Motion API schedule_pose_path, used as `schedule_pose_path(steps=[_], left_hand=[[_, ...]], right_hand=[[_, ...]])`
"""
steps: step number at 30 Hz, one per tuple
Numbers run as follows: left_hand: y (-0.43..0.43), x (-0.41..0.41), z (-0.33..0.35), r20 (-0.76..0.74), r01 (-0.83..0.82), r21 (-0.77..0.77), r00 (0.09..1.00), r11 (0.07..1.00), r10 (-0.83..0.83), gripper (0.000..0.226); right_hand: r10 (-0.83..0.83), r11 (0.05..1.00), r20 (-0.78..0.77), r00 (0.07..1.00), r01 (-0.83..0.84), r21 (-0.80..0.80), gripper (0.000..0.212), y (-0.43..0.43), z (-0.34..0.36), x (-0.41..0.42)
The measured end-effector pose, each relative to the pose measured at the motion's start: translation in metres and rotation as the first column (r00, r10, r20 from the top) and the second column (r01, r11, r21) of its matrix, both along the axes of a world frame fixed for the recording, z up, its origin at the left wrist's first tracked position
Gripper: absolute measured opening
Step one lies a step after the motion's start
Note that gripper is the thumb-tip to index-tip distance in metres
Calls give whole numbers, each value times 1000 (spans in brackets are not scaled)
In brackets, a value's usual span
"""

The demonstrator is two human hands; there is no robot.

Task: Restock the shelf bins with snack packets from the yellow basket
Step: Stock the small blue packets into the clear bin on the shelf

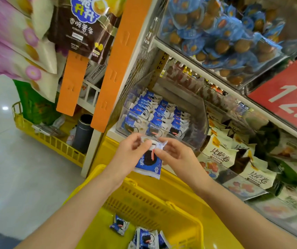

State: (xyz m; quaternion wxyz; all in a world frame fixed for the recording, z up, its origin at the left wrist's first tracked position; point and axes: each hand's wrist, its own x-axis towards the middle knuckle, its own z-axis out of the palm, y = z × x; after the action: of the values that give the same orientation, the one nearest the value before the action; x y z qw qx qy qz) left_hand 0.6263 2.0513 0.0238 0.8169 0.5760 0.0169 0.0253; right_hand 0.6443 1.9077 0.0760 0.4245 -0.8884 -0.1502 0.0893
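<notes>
A blue and white snack packet (148, 163) with a dark biscuit picture hangs upright between both hands, just in front of the clear shelf bin (200, 121). My left hand (129, 150) pinches its top edge from the left. My right hand (172, 152) pinches the same edge from the right. The bin holds rows of the same blue packets (158, 115), standing on end. Below my forearms is the yellow basket (153, 203), with a few more blue packets (142, 236) lying in its bottom.
To the right, bins hold cream and brown snack bags (234, 155). Above is a bin of blue-wrapped round sweets (221, 36) and a red price sign (291, 99). Orange hanging strips (113, 69) and large bags flank the left; a second yellow basket (50, 137) sits on the floor.
</notes>
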Motion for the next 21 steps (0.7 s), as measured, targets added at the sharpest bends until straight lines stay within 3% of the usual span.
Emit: schedule_pose_path(steps=[2,4,8,11,14,21], left_hand=[[-1,-1,-1,-34,2,33,999,999,-1,24],[1,-1,-2,-79,37,33,996,999,-35,27],[5,0,-3,-80,43,27,996,999,-41,33],[6,-1,-1,5,3,78,1000,997,-3,21],[0,-4,2,108,-15,323,994,946,-22,25],[-11,-6,14,227,-98,523,974,847,-28,16]], right_hand=[[-19,1000,-13,1000,20,16,23,3,2,2],[-85,987,-58,995,92,129,21,2,2,5],[-112,941,-176,978,161,297,30,-9,2,6],[-54,978,-205,977,92,185,38,-24,-3,1],[-26,999,-82,996,25,-20,46,-38,-8,-4],[108,994,-23,994,-108,-22,34,-42,11,-7]])
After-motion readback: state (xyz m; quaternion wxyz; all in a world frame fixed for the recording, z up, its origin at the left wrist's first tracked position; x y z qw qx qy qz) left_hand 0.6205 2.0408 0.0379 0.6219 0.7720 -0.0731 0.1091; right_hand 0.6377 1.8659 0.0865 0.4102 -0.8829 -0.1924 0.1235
